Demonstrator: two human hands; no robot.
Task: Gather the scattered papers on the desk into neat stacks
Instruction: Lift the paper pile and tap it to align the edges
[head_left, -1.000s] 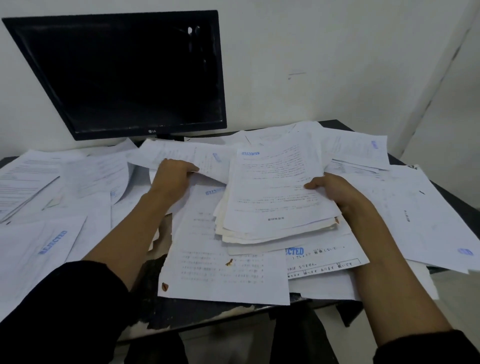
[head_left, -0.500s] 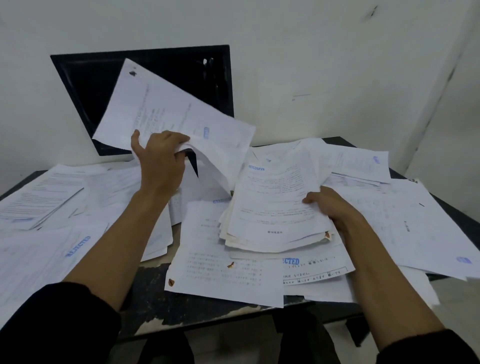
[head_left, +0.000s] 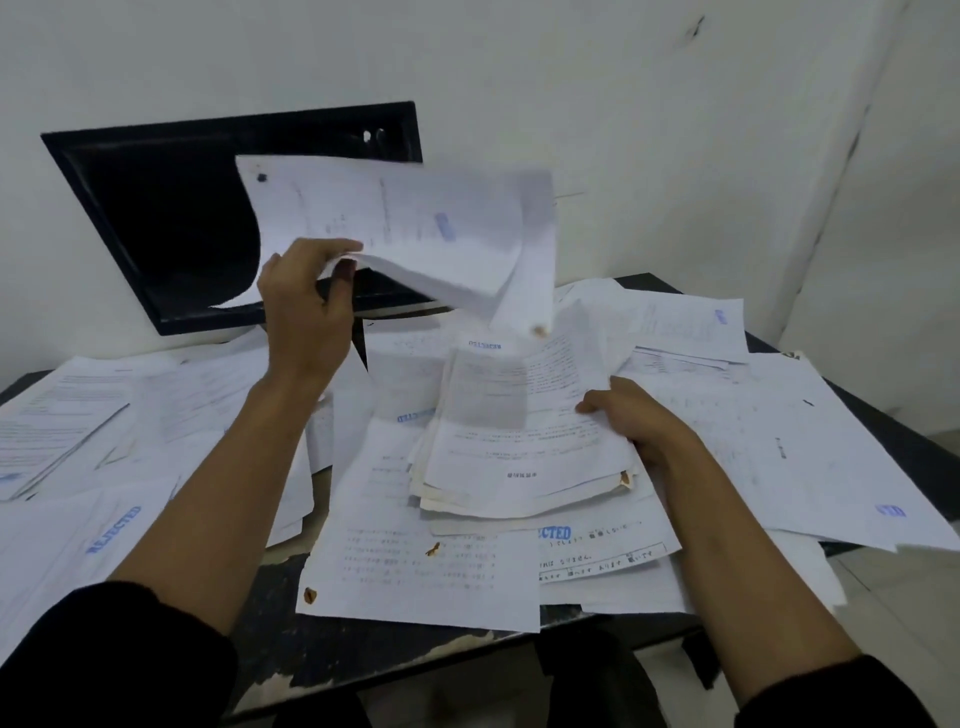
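Overhead, left hand (head_left: 306, 312) pinching sheets (head_left: 415, 234), right hand (head_left: 636, 421) gripping stack (head_left: 519, 447) edge

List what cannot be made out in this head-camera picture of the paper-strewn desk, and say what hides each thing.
- Monitor, head view: its right part is covered by the lifted sheets that the left hand pinches.
- Lifted sheets: motion blur makes the print unreadable.
- Stack held by the right hand: lower pages hidden by the top page.
- Desk: left end cut off by the frame edge.

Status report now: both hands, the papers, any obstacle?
Left hand holds lifted sheets over desk. Right hand grips stack. Loose papers all around; monitor behind.
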